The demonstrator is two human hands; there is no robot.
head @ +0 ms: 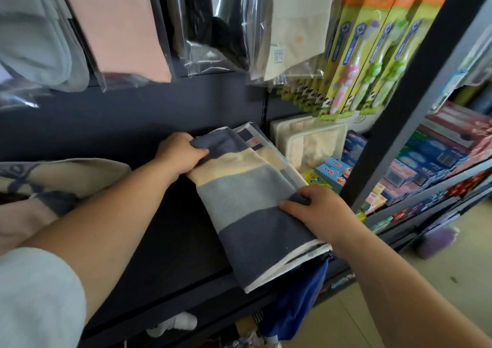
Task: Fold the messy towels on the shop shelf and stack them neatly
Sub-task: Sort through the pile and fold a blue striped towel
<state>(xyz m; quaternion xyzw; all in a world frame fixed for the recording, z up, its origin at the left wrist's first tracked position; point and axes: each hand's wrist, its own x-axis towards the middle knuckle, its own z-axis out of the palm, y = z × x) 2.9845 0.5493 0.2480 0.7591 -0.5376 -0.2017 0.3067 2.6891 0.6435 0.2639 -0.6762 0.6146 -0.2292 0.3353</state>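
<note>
A crumpled towel [53,177] lies left on the shelf [173,241], open board between it and the folded striped towel [255,209], its far end gripped by the left hand [181,153], right edge pinched by the right hand [316,212], near end overhanging the lip, a box [308,140] crowding its right.

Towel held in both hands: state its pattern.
Towel: broad dark blue, grey-blue and cream stripes; head view.
</note>
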